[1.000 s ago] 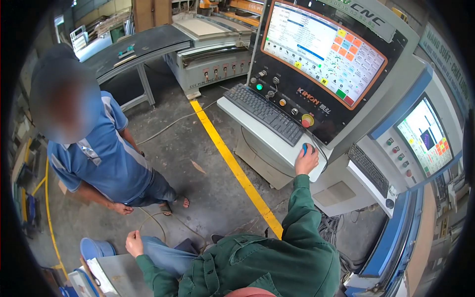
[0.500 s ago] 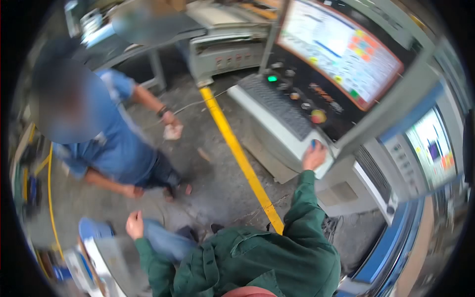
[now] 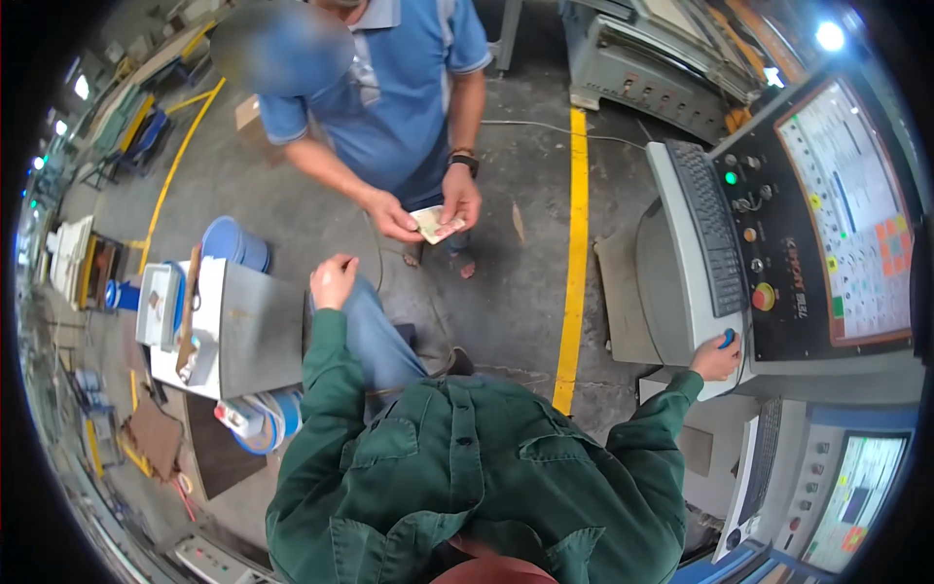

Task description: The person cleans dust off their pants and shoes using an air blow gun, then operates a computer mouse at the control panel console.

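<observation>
My right hand (image 3: 717,358) is closed over a blue mouse (image 3: 727,338) on the white shelf of the control console, just below the end of a black keyboard (image 3: 712,229). Beside that shelf is the console's lit screen (image 3: 848,209). My left hand (image 3: 333,281) rests near my raised knee with its fingers curled; whether anything is in them cannot be made out. In front of me stands a person in a blue shirt (image 3: 404,92), who holds a small pale piece of paper (image 3: 437,225) between both hands.
A blue bucket (image 3: 235,244) stands behind a grey cabinet (image 3: 261,329) at my left. A yellow line (image 3: 576,234) runs along the floor. A second console with a lit screen (image 3: 856,501) is at the lower right. A cable crosses the floor.
The view has turned left, so the console now sits at the far right. The person has brought both hands together around the paper. My right hand has stayed on the mouse.
</observation>
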{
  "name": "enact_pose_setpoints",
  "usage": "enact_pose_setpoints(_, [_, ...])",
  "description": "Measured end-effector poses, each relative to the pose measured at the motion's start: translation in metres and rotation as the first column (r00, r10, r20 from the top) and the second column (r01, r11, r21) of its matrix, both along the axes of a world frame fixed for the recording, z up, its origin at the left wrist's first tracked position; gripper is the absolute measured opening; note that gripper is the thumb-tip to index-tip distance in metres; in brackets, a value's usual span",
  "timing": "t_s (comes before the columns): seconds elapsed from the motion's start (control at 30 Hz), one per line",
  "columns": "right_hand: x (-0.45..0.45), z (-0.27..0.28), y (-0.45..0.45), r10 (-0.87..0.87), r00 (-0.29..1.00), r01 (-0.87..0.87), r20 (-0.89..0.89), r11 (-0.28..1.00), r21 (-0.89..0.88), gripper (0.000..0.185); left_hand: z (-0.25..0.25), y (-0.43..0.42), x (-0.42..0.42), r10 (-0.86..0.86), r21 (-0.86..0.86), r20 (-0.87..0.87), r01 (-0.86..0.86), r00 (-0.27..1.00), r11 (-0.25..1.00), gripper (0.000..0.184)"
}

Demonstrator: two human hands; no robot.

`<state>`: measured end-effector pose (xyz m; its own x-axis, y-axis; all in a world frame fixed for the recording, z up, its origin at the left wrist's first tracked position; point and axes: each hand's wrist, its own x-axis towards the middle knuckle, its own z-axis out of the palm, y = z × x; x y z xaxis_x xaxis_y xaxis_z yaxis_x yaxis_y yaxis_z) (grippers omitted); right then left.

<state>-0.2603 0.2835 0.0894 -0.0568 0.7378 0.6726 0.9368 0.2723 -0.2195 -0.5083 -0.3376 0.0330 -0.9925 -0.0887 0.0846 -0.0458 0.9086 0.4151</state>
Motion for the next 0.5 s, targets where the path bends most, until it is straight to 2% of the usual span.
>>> enact_pose_setpoints(0.5, [-0.0002, -0.0024, 0.0023, -0.027, 0.999, 0.027, -0.033, 0.999, 0.025, 0.033, 0.0038, 0.0041, -0.0043, -0.046, -0.066, 0.027, 0.048, 0.999, 0.997, 0.026])
